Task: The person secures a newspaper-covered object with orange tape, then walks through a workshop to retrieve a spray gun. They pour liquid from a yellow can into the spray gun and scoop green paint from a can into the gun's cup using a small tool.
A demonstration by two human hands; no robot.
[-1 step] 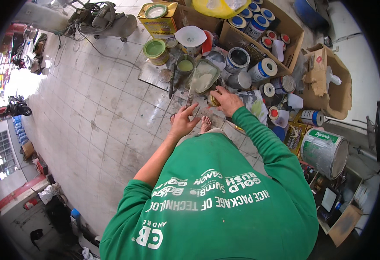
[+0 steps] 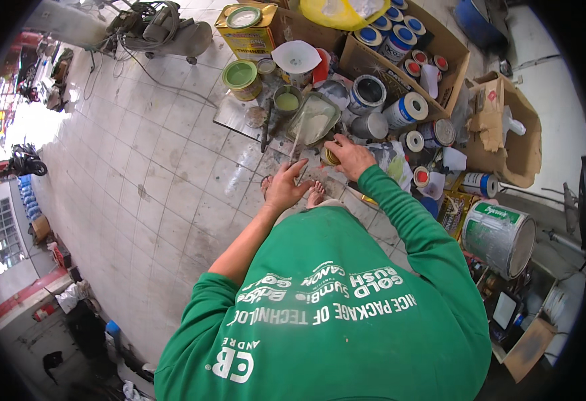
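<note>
My right hand (image 2: 350, 158) is closed around a small round gold-coloured can (image 2: 331, 157), partly hidden by the fingers. To its left, my left hand (image 2: 284, 186) has its fingers apart, with the thumb spread away. A thin, pale stick (image 2: 297, 140) runs from just beyond the left fingertips to a clear tray (image 2: 314, 117) smeared with grey-white paste. Whether those fingers touch the stick I cannot tell. Left of the tray stands an open tin of pale green liquid (image 2: 286, 100). A grey metal can (image 2: 370, 125) lies beyond my right hand.
Paint cans with blue and red lids fill a cardboard box (image 2: 440, 100) at the far right. A square yellow tin (image 2: 246, 37) and a green-topped can (image 2: 241, 77) stand at the back. A large grey bucket (image 2: 497, 237) lies at right. An air compressor (image 2: 173, 37) is far left.
</note>
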